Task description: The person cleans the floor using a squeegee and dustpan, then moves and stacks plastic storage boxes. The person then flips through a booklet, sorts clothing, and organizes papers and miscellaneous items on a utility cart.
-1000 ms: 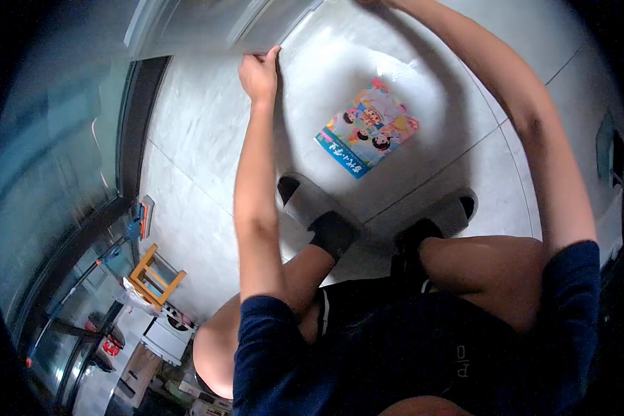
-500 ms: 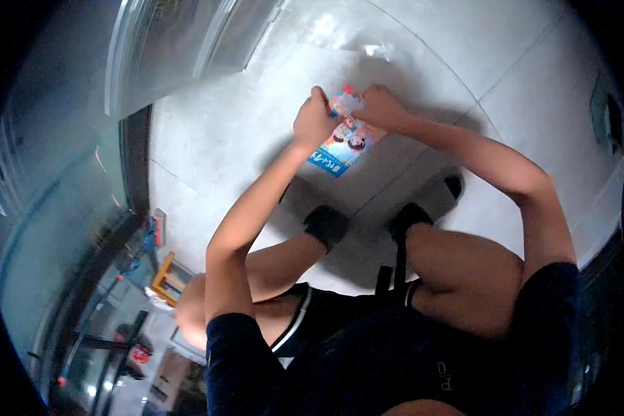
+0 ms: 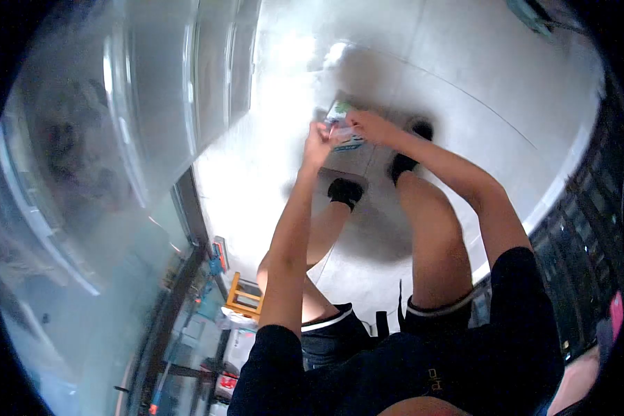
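Note:
A flat printed packet (image 3: 348,144), white and green at its far end with teal print near its lower edge, is between my hands above the floor. My left hand (image 3: 317,144) is closed on its left side, the thumb and fingers near a small red and whitish patch. On the other side, my right hand (image 3: 371,127) pinches the packet with bent fingers. Motion blur and the fingers hide its middle, so whether it is open or sealed cannot be made out.
Pale tiled floor (image 3: 464,152) spreads beneath my dark shoes (image 3: 345,193). Glass panels with a dark frame (image 3: 184,263) rise on the left. A yellow stool-like frame (image 3: 244,295) stands near my left knee. Dark shelving or racks (image 3: 568,270) line the right.
The packet's bright cartoon print no longer shows; a white and green surface does instead. My view has turned and my legs have straightened somewhat. Both hands remain at the packet.

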`<action>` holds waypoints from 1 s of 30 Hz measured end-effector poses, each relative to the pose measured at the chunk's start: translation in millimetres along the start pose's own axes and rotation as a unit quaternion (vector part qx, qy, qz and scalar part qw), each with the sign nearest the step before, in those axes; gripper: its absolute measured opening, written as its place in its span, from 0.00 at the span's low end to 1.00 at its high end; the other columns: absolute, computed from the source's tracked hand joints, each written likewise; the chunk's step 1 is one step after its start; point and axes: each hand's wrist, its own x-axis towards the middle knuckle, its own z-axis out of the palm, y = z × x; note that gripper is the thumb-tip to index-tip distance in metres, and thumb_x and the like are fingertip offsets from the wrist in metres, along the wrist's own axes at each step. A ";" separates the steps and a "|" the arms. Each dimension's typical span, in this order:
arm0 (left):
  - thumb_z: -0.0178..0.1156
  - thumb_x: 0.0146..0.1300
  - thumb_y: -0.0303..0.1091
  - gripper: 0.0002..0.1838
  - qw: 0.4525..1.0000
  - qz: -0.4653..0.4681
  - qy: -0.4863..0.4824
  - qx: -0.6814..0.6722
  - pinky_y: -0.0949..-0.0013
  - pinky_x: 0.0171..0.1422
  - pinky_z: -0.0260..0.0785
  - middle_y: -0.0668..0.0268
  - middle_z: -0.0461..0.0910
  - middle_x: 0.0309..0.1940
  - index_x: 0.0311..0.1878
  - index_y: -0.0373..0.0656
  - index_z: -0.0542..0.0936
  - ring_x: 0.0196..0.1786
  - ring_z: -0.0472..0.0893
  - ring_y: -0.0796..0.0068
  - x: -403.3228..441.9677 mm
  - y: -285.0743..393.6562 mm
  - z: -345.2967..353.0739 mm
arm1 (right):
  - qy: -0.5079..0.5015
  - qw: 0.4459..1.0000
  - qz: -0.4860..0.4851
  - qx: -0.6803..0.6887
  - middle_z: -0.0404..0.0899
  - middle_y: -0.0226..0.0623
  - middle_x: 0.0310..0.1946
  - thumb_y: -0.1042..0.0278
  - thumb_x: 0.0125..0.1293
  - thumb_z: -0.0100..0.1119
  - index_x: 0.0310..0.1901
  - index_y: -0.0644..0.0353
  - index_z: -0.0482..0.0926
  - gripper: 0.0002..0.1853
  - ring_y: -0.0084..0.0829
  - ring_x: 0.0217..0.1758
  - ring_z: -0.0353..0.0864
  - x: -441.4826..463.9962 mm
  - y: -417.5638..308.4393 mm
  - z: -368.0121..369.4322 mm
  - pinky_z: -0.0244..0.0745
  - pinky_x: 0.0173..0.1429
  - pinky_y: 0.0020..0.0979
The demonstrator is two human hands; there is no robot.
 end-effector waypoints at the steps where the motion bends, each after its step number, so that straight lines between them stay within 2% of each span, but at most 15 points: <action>1: 0.65 0.56 0.34 0.09 0.996 0.038 -0.017 -0.083 0.61 0.42 0.70 0.57 0.79 0.30 0.37 0.42 0.78 0.34 0.78 0.60 -8.5 17.3 0.5 | 0.032 0.997 -0.054 -0.045 0.74 0.44 0.27 0.66 0.57 0.54 0.31 0.60 0.67 0.08 0.45 0.33 0.75 -18.5 -23.1 -17.1 0.67 0.36 0.42; 3: 0.61 0.60 0.33 0.08 0.993 0.069 -0.099 0.016 0.63 0.45 0.69 0.59 0.79 0.30 0.40 0.40 0.80 0.34 0.78 0.63 -64.2 108.1 -8.4 | 0.079 0.986 -0.101 -0.104 0.75 0.43 0.28 0.66 0.57 0.55 0.32 0.59 0.68 0.08 0.45 0.35 0.76 -68.5 -73.6 -56.1 0.68 0.37 0.42; 6: 0.60 0.62 0.32 0.11 0.971 0.206 -0.122 0.008 0.67 0.53 0.65 0.59 0.79 0.35 0.46 0.39 0.80 0.38 0.77 0.63 -130.1 213.7 -7.7 | 0.119 0.968 -0.133 -0.176 0.75 0.40 0.38 0.66 0.60 0.51 0.38 0.55 0.73 0.06 0.44 0.45 0.75 -158.3 -160.5 -114.9 0.68 0.48 0.44; 9: 0.63 0.59 0.29 0.16 0.965 0.061 -0.224 -0.119 0.74 0.51 0.69 0.69 0.78 0.43 0.51 0.41 0.78 0.47 0.75 0.80 -188.3 328.8 5.5 | 0.197 0.957 -0.111 -0.181 0.74 0.39 0.50 0.69 0.66 0.48 0.49 0.54 0.75 0.12 0.44 0.56 0.72 -261.9 -257.6 -189.9 0.66 0.61 0.41; 14: 0.62 0.61 0.33 0.13 0.939 0.078 -0.334 -0.027 0.76 0.44 0.68 0.72 0.80 0.36 0.48 0.40 0.80 0.38 0.74 0.84 -252.5 498.0 4.8 | 0.262 0.959 -0.043 -0.096 0.71 0.41 0.55 0.71 0.65 0.51 0.49 0.54 0.75 0.12 0.41 0.57 0.73 -385.6 -376.6 -270.6 0.67 0.60 0.40; 18: 0.61 0.62 0.35 0.13 0.927 0.154 -0.342 -0.023 0.76 0.43 0.68 0.72 0.81 0.33 0.47 0.38 0.81 0.37 0.74 0.84 -298.2 611.2 -9.4 | 0.201 0.977 0.020 -0.073 0.64 0.40 0.63 0.71 0.63 0.53 0.51 0.52 0.73 0.14 0.41 0.64 0.66 -447.4 -461.0 -337.8 0.61 0.65 0.41; 20: 0.61 0.63 0.35 0.12 0.932 0.104 -0.327 0.118 0.76 0.43 0.68 0.71 0.81 0.32 0.43 0.37 0.81 0.36 0.74 0.84 -304.4 649.9 -30.9 | 0.397 0.892 -0.033 -0.216 0.59 0.42 0.65 0.66 0.61 0.58 0.53 0.50 0.73 0.17 0.45 0.68 0.59 -462.2 -503.5 -370.1 0.58 0.66 0.43; 21: 0.61 0.63 0.36 0.12 0.940 0.190 -0.276 0.066 0.76 0.40 0.68 0.72 0.81 0.30 0.41 0.36 0.82 0.34 0.74 0.84 -310.6 680.2 -30.3 | 0.438 0.866 -0.008 -0.242 0.56 0.45 0.66 0.60 0.58 0.64 0.57 0.52 0.70 0.26 0.49 0.71 0.51 -463.1 -502.4 -384.4 0.53 0.69 0.46; 22: 0.60 0.63 0.36 0.12 0.938 0.267 -0.222 0.009 0.76 0.38 0.68 0.72 0.81 0.28 0.38 0.35 0.82 0.31 0.74 0.84 -319.3 708.5 -33.4 | 0.453 0.855 -0.012 -0.251 0.56 0.45 0.66 0.60 0.58 0.64 0.57 0.52 0.70 0.26 0.49 0.71 0.51 -459.3 -500.8 -400.9 0.53 0.69 0.46; 24: 0.60 0.64 0.36 0.12 0.955 0.224 -0.196 -0.009 0.76 0.37 0.68 0.72 0.81 0.28 0.37 0.35 0.83 0.30 0.74 0.84 -331.3 762.3 -47.0 | 0.552 0.833 -0.042 0.017 0.56 0.50 0.66 0.57 0.57 0.66 0.61 0.57 0.66 0.32 0.48 0.70 0.54 -455.1 -503.0 -424.3 0.52 0.70 0.44; 25: 0.60 0.64 0.36 0.12 0.970 0.169 -0.169 -0.039 0.76 0.35 0.68 0.72 0.81 0.27 0.36 0.35 0.83 0.29 0.74 0.84 -325.1 782.1 -57.8 | 0.455 0.878 0.016 0.148 0.58 0.49 0.65 0.57 0.58 0.66 0.63 0.62 0.61 0.36 0.44 0.68 0.58 -447.3 -498.4 -429.3 0.54 0.70 0.41; 26: 0.59 0.64 0.36 0.12 0.963 0.217 -0.148 -0.055 0.76 0.36 0.68 0.70 0.81 0.29 0.36 0.34 0.82 0.30 0.75 0.84 -298.2 780.7 -65.7 | 0.380 0.898 -0.023 0.219 0.63 0.46 0.63 0.58 0.59 0.65 0.62 0.62 0.63 0.33 0.39 0.65 0.63 -429.9 -503.2 -442.7 0.57 0.68 0.39; 27: 0.60 0.64 0.36 0.13 0.971 0.185 -0.142 -0.046 0.76 0.37 0.68 0.70 0.81 0.30 0.37 0.34 0.82 0.32 0.75 0.84 -285.9 801.0 -74.7 | 0.301 0.908 -0.063 0.285 0.68 0.44 0.60 0.59 0.61 0.63 0.61 0.63 0.65 0.31 0.35 0.62 0.67 -410.6 -510.3 -456.6 0.61 0.66 0.36; 28: 0.60 0.64 0.37 0.13 0.978 0.153 -0.137 -0.038 0.76 0.39 0.69 0.69 0.81 0.31 0.38 0.34 0.81 0.33 0.76 0.83 -269.7 825.4 -78.0 | 0.309 0.907 -0.081 0.275 0.68 0.44 0.60 0.59 0.61 0.63 0.61 0.63 0.65 0.31 0.35 0.62 0.67 -389.3 -511.0 -475.7 0.61 0.66 0.36; 30: 0.62 0.62 0.38 0.16 0.958 0.268 -0.054 -0.083 0.71 0.48 0.70 0.63 0.82 0.36 0.44 0.33 0.78 0.42 0.79 0.73 -242.6 890.0 -72.8 | 0.250 0.894 -0.055 0.367 0.76 0.35 0.50 0.65 0.64 0.60 0.58 0.65 0.68 0.24 0.26 0.53 0.75 -343.7 -523.2 -511.6 0.70 0.56 0.27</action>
